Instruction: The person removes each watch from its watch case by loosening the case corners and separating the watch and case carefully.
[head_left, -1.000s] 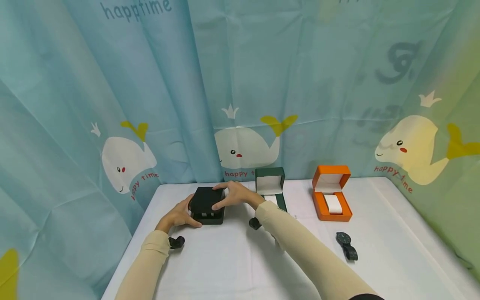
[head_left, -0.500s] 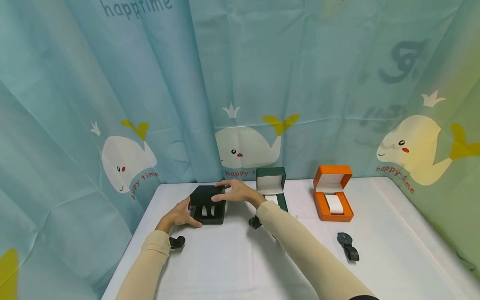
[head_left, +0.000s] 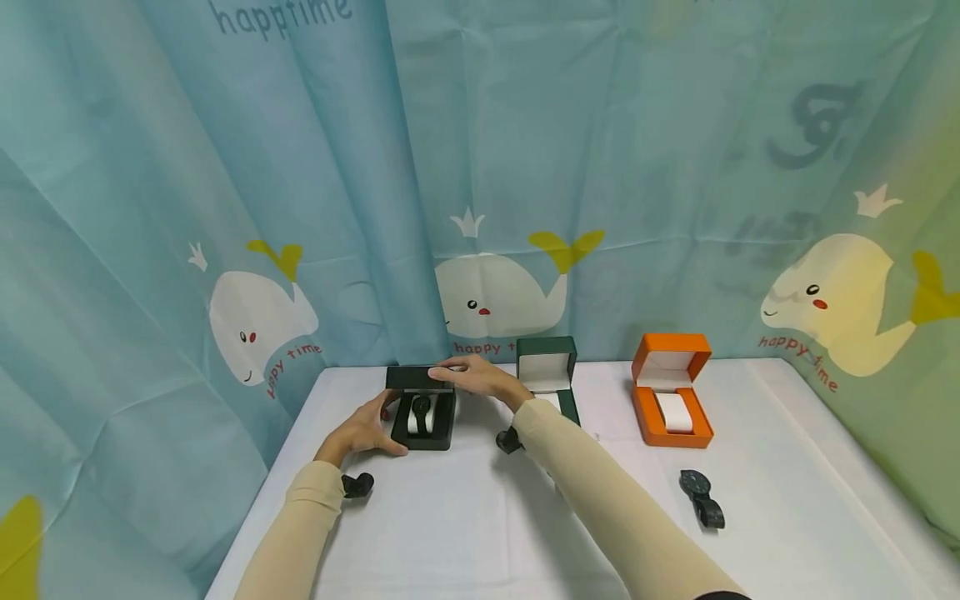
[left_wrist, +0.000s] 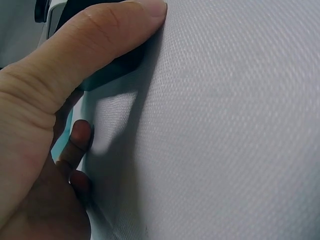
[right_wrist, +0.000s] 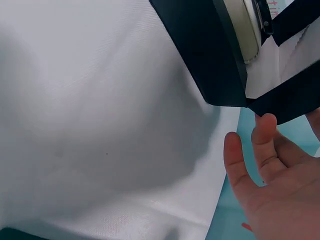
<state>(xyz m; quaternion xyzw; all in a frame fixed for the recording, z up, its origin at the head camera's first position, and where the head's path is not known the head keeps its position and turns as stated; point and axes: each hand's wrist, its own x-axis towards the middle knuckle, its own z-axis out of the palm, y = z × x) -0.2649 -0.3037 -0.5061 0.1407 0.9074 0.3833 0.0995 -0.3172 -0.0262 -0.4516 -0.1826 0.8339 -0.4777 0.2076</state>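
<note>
A black watch box (head_left: 442,429) stands on the white table at the left of the head view, its lid (head_left: 408,377) raised. Inside sits a dark wristwatch (head_left: 422,408) around a white cushion. My left hand (head_left: 362,429) holds the base at its left side, with the thumb (left_wrist: 100,37) at the front edge and other fingers partly hidden behind. The right hand (head_left: 480,379) grips the lid near its right end. In the right wrist view, fingertips (right_wrist: 265,127) touch the lid's edge (right_wrist: 295,92); the thumb is mostly out of sight.
Right of the black box, an open green watch box (head_left: 546,367) is partly covered by my right forearm. Farther right stands an open orange watch box (head_left: 675,437) with a white cushion. A black wristwatch (head_left: 701,498) lies in front of it. A patterned curtain (head_left: 495,167) hangs behind.
The black box's lid has swung up and back under my right hand, uncovering the wristwatch and cushion. My left hand has stayed at the base.
</note>
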